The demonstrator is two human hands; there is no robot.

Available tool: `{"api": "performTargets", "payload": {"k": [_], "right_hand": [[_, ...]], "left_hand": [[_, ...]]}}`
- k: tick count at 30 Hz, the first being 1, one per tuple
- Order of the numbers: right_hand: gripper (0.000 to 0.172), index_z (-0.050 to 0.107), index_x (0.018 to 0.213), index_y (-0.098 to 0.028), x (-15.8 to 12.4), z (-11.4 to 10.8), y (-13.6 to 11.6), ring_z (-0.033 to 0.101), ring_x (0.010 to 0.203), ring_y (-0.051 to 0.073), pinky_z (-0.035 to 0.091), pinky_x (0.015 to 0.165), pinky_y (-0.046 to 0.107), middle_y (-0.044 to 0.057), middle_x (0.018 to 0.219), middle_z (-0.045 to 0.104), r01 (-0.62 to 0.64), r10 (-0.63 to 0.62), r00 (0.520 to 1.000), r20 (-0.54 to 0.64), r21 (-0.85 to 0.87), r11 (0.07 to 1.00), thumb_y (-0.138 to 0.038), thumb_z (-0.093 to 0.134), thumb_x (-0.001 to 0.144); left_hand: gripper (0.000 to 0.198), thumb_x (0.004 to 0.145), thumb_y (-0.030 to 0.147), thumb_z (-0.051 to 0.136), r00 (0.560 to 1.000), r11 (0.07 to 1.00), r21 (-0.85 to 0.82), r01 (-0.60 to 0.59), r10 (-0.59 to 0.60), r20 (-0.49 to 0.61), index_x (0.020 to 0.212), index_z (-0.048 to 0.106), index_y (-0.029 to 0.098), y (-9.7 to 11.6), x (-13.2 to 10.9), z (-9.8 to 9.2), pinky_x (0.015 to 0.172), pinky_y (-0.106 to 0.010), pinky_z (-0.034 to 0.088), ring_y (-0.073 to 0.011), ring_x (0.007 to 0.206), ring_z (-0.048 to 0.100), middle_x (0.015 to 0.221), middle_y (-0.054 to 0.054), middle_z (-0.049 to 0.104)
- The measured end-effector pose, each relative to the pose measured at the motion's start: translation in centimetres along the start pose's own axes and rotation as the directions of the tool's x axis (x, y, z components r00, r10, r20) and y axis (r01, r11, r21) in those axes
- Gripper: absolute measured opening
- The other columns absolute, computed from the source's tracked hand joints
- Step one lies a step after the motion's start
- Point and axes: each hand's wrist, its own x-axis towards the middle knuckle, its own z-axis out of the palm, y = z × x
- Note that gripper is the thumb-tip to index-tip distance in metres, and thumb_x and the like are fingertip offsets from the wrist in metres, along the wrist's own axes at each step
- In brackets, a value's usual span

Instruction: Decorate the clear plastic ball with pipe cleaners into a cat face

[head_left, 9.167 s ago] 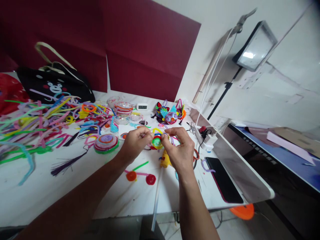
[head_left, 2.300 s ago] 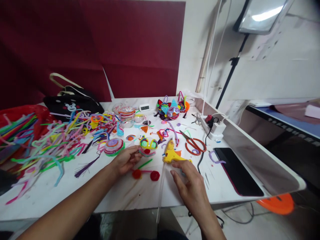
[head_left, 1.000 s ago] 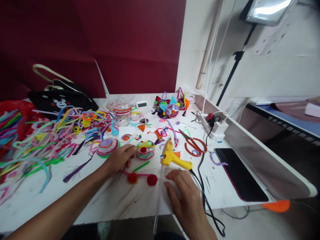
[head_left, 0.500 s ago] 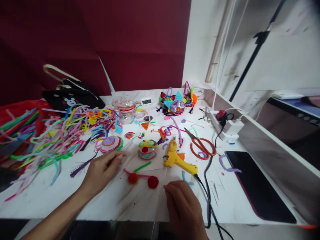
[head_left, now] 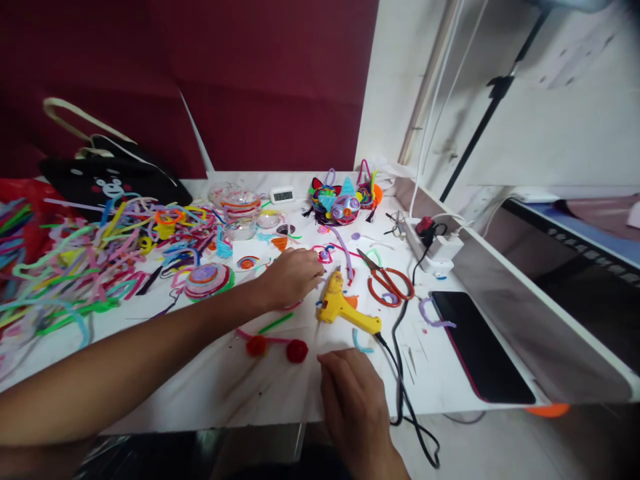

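My left hand [head_left: 294, 277] reaches over the middle of the table, fingers bent together near a pink loop with a blue and purple centre [head_left: 325, 255]; what its fingertips hold, if anything, is hidden. The round clown-like piece is mostly covered by this hand. At the front edge, my right hand [head_left: 353, 390] rests with curled fingers, and nothing can be made out in it. Between the hands lie a red pompom [head_left: 297, 351], an orange-red pompom [head_left: 257, 345] and a green stick [head_left: 276, 323]. The yellow glue gun [head_left: 345, 310] lies beyond my right hand.
Orange-handled scissors [head_left: 387, 283], a black phone [head_left: 483, 347] and a power strip [head_left: 435, 250] are on the right. A pile of pipe cleaners [head_left: 105, 260] covers the left. Decorated round pieces [head_left: 340, 203] and a small clock [head_left: 283, 195] stand at the back. Black cables run off the front edge.
My left hand has moved forward and right, from beside the round pieces to over the clown-like piece. My right hand has stayed near the front edge. The view has shifted slightly.
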Motion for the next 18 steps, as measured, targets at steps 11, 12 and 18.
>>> {"api": "performTargets", "payload": {"k": [11,12,18], "right_hand": [[0.024,0.059,0.095,-0.020,0.4,-0.2,0.0,0.057,0.076,0.020,0.044,0.067,0.033,0.006,0.082,0.065,0.005,-0.005,1.000,-0.004,-0.019,1.000,-0.001,0.047,0.088],[0.024,0.060,0.095,-0.020,0.4,-0.2,0.0,0.057,0.075,0.020,0.044,0.067,0.032,0.006,0.082,0.065,0.005,-0.005,1.000,-0.010,-0.020,1.000,-0.001,0.047,0.088],[0.020,0.062,0.097,-0.020,0.5,-0.8,-0.3,0.060,0.078,0.017,0.046,0.068,0.029,0.005,0.084,0.066,-0.089,0.097,0.994,-0.047,0.145,0.985,-0.005,0.049,0.090]], "left_hand": [[0.021,0.087,0.013,0.050,0.993,0.997,0.070,0.028,-0.036,0.109,0.081,0.070,0.010,-0.2,4.4,1.6,0.074,-0.034,0.046,-0.0243,0.083,0.067,0.090,-0.016,0.072],[0.020,0.086,0.014,0.051,0.995,0.997,0.065,0.031,-0.037,0.097,0.080,0.069,0.010,-0.3,4.4,1.3,0.074,-0.033,0.046,-0.0239,0.083,0.066,0.089,-0.015,0.072],[0.027,0.096,0.015,0.032,0.993,0.999,-0.041,0.027,-0.032,-0.116,0.094,0.059,0.012,0.0,1.6,-1.7,0.079,-0.030,0.045,-0.0186,0.086,0.061,0.092,-0.008,0.067]]}}
